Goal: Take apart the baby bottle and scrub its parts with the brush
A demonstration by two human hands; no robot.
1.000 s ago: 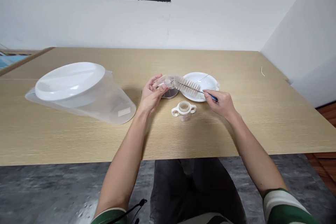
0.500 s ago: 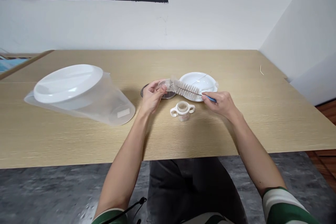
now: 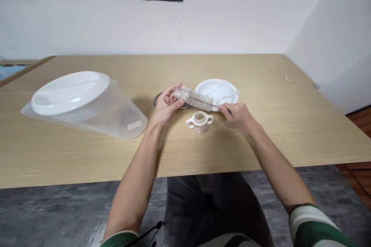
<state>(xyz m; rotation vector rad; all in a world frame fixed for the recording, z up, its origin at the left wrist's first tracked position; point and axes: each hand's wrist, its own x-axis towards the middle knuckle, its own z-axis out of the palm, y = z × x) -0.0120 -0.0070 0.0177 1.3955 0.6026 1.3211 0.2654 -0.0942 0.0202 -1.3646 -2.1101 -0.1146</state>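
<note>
My left hand (image 3: 165,107) is closed on a small clear plastic cap (image 3: 179,92), thumb below and fingers behind it. A white-bristled bottle brush (image 3: 203,101) lies slantwise between my hands, its tip at the cap's mouth and apparently inside it. The handle end of the brush is pinched in my right hand (image 3: 235,114), which hides most of the handle. Just below the brush, a small baby bottle (image 3: 201,127) with two white side handles stands upright and uncapped on the table.
Behind the brush sits a white bowl (image 3: 213,84) with something clear at its right side. A round metal-rimmed dish (image 3: 155,99) is partly covered by my left hand. At left, a large translucent pitcher (image 3: 116,114) with a white lid lies tilted on the wooden table (image 3: 87,162).
The brush has shifted left toward my left hand, its tip now at the cap. My right hand has moved slightly left with it, and its blue handle is now mostly hidden.
</note>
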